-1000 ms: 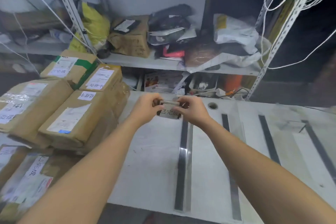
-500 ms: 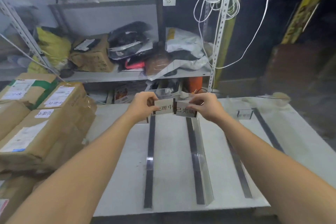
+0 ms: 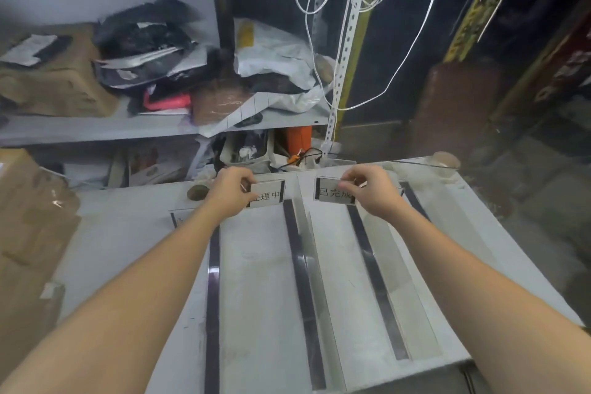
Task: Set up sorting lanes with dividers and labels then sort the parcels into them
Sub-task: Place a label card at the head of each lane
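The two cards, edge to edge half a second ago, now sit apart at centre frame. The left hand (image 3: 232,192) pinches the left label (image 3: 267,195). The right hand (image 3: 367,190) pinches the right label (image 3: 332,193). They flank the middle divider (image 3: 302,265) at the far edge of the bench (image 3: 256,281). Judged: lane labelling under way.

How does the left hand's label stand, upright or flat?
Upright: the label faces the camera, print readable, left hand pinching its edge. Touching the table: cannot tell.
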